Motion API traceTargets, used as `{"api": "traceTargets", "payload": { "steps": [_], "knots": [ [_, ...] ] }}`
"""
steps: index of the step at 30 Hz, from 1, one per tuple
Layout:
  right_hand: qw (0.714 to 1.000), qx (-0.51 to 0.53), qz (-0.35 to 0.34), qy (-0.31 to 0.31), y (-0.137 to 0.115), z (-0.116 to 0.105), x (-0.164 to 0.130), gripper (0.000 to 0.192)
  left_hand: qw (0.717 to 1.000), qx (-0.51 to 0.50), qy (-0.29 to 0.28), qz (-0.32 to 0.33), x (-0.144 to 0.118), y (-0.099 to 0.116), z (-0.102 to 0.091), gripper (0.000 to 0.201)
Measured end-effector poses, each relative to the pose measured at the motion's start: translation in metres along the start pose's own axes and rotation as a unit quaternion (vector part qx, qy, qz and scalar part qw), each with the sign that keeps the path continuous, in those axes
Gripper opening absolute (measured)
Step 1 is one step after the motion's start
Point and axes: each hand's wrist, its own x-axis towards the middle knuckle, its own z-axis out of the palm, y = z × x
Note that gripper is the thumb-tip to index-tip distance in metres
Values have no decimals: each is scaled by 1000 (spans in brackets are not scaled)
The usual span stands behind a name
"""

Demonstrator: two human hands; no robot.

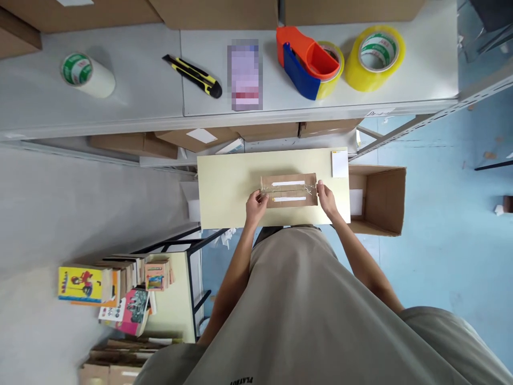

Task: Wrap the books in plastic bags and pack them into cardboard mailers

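A flat brown parcel (289,190) lies on the table (228,187), near its front edge. The left hand (256,204) pinches its left end, the right hand (326,198) its right end.

At the frame's centre a small brown cardboard parcel (289,190) lies on a pale yellow tabletop (228,187), with the left hand (256,205) at its left end and the right hand (326,198) at its right end. Above, a grey shelf (140,96) holds an orange tape dispenser (306,61), a yellow tape roll (375,56) and a utility knife (193,75).

Head view, steeply down, overhead
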Motion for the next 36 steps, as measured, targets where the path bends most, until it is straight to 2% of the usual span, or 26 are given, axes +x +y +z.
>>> {"api": "traceTargets", "payload": {
  "steps": [3,7,11,21,36],
  "knots": [
    [999,-39,27,23,-6,8,-2,91,998,51,-17,-22,11,8,3,35],
    [999,-51,-2,9,-7,15,-8,91,994,105,-23,-20,16,16,15,46],
    [999,-47,-12,-4,1,15,-13,93,993,121,-5,-11,9,14,22,40],
    [997,41,-48,-47,-1,6,-9,76,991,129,3,-19,5,14,23,32],
    [993,102,-19,-63,-2,6,-11,82,996,89,10,-12,7,4,25,42]
  ]
}}
